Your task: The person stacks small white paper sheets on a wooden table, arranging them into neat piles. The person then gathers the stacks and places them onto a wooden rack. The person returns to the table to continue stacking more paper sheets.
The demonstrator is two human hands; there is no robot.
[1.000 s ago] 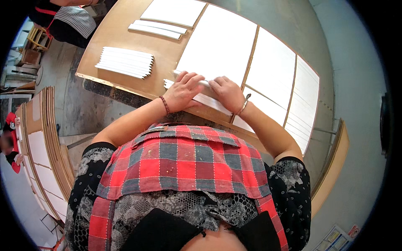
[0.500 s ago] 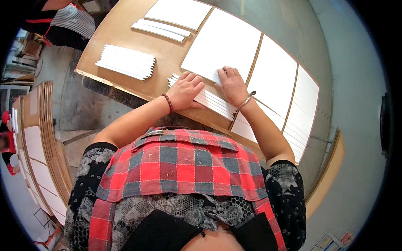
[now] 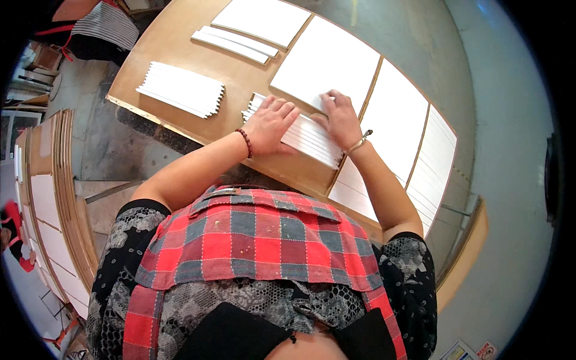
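A bundle of long white strips [image 3: 312, 141] lies side by side near the front edge of the table. Across its left part rests my left hand [image 3: 270, 125], fingers stretched over the strips toward the far side and thumb at the near side. My right hand [image 3: 343, 122] is at the bundle's far right, fingers apart. Its fingertips reach over the edge of a large white panel [image 3: 330, 57], and its thumb, slightly blurred, is beside the far strips. Part of the bundle is hidden under my left hand.
Another bundle of white strips [image 3: 180, 89] lies left on the brown tabletop [image 3: 240, 78]. Two loose strips [image 3: 234, 45] and more white panels [image 3: 396, 102] lie farther off. Stacked boards [image 3: 60, 180] stand at the left; a person's striped clothing [image 3: 105, 27] shows at upper left.
My left hand has flattened and shifted slightly over the strips. My right hand has moved slightly right, its thumb now blurred. The strips between them have spread wider across.
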